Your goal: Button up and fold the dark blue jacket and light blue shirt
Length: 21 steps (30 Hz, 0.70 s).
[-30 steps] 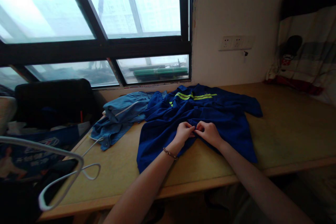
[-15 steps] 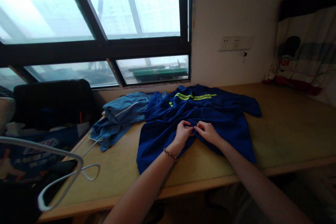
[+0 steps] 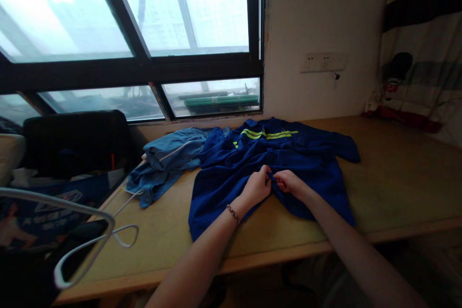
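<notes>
A dark blue jacket (image 3: 310, 163) with yellow-green stripes near its collar lies spread on the wooden table (image 3: 397, 178). My left hand (image 3: 257, 186), with a bead bracelet at the wrist, pinches the jacket's front edge near the middle. My right hand (image 3: 290, 182) pinches the same edge from the other side, fingertips almost meeting the left's. The fabric between them is lifted slightly off the table.
A lighter blue garment (image 3: 164, 159) lies bunched left of the jacket, with a white hanger (image 3: 124, 231) at the table's left edge. A black chair (image 3: 75, 139) with bags stands at left. Windows and a wall socket (image 3: 325, 61) are behind; patterned fabric (image 3: 418, 57) hangs at right.
Both hands have lifted slightly and tightened their pinch on the jacket's front edge, raising a small fold of fabric; the view shifted a little. Nothing else moved.
</notes>
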Each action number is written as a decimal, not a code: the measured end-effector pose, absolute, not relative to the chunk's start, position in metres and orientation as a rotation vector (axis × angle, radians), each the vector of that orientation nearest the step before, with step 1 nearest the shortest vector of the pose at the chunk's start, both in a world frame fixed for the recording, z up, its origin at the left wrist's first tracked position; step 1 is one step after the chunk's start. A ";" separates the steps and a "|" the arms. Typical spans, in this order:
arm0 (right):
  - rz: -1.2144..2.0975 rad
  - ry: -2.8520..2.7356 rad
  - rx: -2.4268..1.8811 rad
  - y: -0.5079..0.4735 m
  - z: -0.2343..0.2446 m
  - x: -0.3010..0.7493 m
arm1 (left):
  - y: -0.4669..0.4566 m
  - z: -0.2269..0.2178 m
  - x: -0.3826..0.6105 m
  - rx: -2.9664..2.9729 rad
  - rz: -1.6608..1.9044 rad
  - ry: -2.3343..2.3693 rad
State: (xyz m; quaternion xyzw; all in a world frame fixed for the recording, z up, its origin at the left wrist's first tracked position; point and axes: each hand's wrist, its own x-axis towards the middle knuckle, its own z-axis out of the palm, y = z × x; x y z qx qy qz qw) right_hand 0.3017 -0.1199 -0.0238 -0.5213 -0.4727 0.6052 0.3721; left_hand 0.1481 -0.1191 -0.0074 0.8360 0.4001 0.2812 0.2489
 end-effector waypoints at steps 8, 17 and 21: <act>0.767 -1.861 -1.635 -0.155 -0.009 0.312 | -0.148 0.026 0.130 2.688 0.285 1.287; -0.162 -1.833 -1.812 -0.259 -0.058 0.418 | -0.221 -0.012 -0.015 2.664 0.361 1.843; -0.031 -1.634 -1.911 -0.273 -0.062 0.468 | -0.228 -0.028 -0.066 2.622 0.709 1.844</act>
